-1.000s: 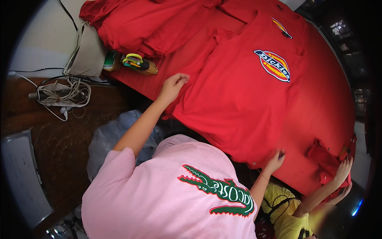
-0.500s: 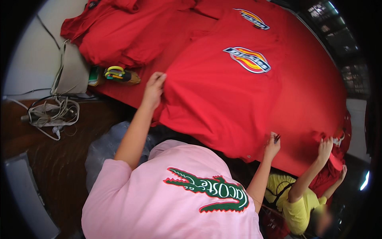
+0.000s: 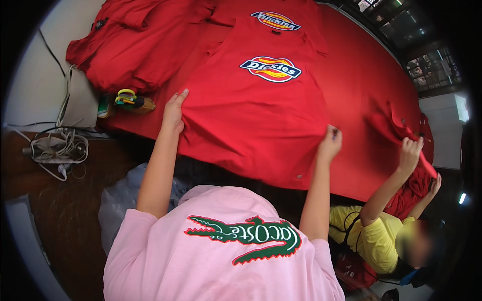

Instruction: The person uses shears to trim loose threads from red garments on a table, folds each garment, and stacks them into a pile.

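A red T-shirt (image 3: 241, 130) with a colourful oval badge lies spread over the table in front of me. My left hand (image 3: 174, 111) pinches its left edge. At the right edge, the fingers of my right hand (image 3: 330, 144) are closed on the cloth and draw it into folds. A small dark object (image 3: 335, 133) shows between those right fingers; its kind is too small to make out. Another red shirt (image 3: 276, 21) with the same badge lies just beyond.
Red garments (image 3: 130, 45) are heaped at the far left of the red table (image 3: 359, 165). Yellow-handled scissors (image 3: 126, 97) stand near its left edge. A bundle of cables (image 3: 60, 148) sits lower left. On the right, a person in yellow (image 3: 379, 246) lifts a red garment (image 3: 396, 125).
My right hand has moved up along the shirt's right edge and the cloth is pulled into new folds. The co-worker's red garment is raised higher. The whole view has shifted slightly.
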A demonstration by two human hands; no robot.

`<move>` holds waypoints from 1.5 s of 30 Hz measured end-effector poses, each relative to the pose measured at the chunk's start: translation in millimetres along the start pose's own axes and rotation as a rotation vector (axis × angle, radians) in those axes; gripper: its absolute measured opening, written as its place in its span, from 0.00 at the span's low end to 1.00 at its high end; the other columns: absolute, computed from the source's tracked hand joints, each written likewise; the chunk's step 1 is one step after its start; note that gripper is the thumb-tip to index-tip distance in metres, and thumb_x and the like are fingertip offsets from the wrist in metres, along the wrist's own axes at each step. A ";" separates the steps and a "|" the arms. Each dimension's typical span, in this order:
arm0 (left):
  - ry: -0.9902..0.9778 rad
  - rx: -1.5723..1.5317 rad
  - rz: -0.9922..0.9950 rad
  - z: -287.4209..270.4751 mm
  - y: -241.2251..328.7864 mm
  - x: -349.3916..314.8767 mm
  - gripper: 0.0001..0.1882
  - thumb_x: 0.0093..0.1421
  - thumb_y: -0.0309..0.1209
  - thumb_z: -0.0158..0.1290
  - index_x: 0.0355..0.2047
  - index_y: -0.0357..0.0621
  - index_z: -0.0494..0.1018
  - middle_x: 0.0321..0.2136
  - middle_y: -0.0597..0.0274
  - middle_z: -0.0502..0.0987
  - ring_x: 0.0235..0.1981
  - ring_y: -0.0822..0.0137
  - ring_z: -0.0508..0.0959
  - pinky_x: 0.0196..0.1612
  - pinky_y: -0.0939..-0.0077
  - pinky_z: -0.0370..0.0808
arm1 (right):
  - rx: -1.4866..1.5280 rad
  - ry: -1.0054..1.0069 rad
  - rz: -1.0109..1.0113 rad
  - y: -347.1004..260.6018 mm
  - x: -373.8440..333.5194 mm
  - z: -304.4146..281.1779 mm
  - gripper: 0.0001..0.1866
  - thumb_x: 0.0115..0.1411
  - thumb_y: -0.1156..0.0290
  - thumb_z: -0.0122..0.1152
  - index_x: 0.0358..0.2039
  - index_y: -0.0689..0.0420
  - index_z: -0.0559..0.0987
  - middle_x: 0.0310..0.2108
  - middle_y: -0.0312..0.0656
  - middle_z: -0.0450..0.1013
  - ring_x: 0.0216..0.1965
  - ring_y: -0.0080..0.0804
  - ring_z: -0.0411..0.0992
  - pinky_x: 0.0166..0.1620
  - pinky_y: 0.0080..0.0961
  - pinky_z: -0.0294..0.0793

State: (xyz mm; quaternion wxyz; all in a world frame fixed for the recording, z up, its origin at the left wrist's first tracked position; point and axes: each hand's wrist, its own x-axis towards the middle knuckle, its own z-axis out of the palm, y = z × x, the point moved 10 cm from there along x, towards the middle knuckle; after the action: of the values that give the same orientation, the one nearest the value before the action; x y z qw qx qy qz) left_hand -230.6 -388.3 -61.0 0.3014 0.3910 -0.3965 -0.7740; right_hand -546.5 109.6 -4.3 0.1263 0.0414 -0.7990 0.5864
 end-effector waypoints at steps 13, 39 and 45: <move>-0.017 0.581 -0.246 -181.9 -23.9 -211.9 0.16 0.63 0.35 0.65 0.47 0.40 0.78 0.41 0.65 0.83 0.41 0.74 0.81 0.49 0.78 0.76 | -0.311 -0.821 0.521 71.7 -228.2 -155.0 0.10 0.58 0.74 0.74 0.30 0.58 0.77 0.24 0.24 0.66 0.27 0.12 0.60 0.31 0.16 0.59; -0.708 0.843 0.034 27.1 -45.8 -48.5 0.13 0.59 0.27 0.60 0.45 0.38 0.77 0.41 0.50 0.81 0.39 0.70 0.79 0.40 0.73 0.74 | 0.475 -1.091 1.120 -72.0 -111.5 402.5 0.16 0.62 0.68 0.73 0.29 0.46 0.69 0.18 0.25 0.61 0.11 0.16 0.52 0.20 0.20 0.59; -0.902 1.550 -0.265 5.9 7.5 -59.8 0.18 0.60 0.45 0.63 0.38 0.43 0.82 0.37 0.60 0.84 0.49 0.64 0.80 0.67 0.55 0.64 | 0.749 -0.801 1.073 -55.3 -58.1 383.3 0.12 0.66 0.73 0.66 0.29 0.49 0.70 0.17 0.27 0.63 0.10 0.19 0.52 0.20 0.21 0.60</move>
State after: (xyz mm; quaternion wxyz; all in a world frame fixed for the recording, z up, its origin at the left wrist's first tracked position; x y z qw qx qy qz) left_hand -203.8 -343.4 -30.5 -0.3216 0.1865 -0.8385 -0.3984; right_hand -537.4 -275.5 -75.1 -0.4975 -0.1027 -0.4423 0.7391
